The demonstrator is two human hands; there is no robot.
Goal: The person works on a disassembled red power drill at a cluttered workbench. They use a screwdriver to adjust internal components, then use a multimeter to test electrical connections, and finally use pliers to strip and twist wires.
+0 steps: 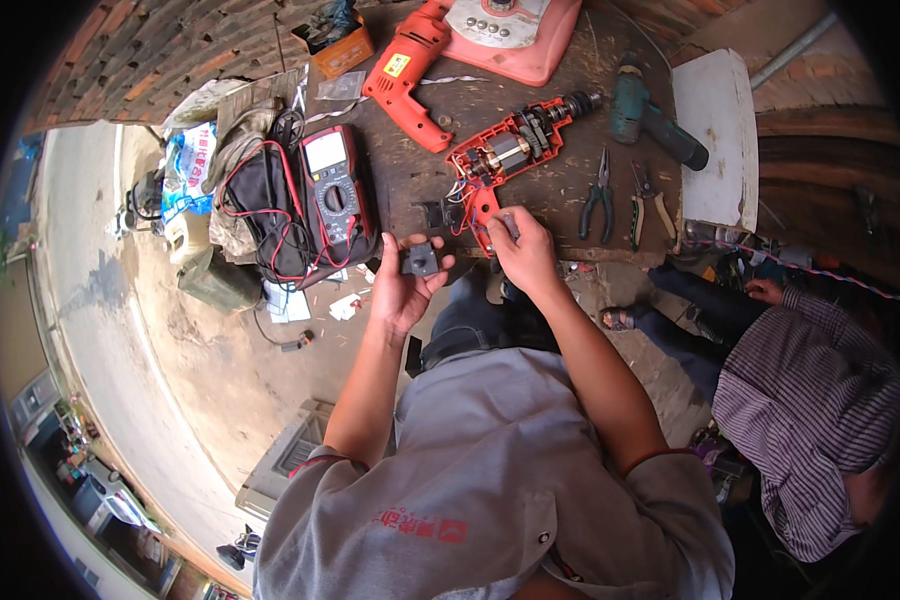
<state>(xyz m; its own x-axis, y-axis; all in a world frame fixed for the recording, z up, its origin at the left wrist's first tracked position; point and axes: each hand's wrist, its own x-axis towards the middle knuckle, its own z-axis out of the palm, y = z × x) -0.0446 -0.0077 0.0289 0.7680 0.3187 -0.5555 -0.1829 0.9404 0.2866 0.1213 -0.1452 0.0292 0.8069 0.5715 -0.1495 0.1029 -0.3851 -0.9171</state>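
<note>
My left hand [397, 292] is palm up, with a small dark grey block [423, 260] held at its fingers. The block has a rounded bump on its face; its exact kind I cannot make out. Beside it, my right hand [527, 258] has its fingers pinched together at the lower end of an opened red power drill [484, 205]. What is between those fingers, if anything, is hidden. The drill's motor [507, 152], gears and wires lie bare in the half shell, its chuck pointing to the far right. A small black part [438, 214] sits by the wires.
Left of the drill stands a multimeter [335, 190] with red and black leads on a black pouch. A red drill shell [407, 75], pink scale [530, 60], green cordless drill [642, 115], pliers [598, 205] and wire strippers [646, 208] share the table. A person in a striped shirt [810, 400] sits right.
</note>
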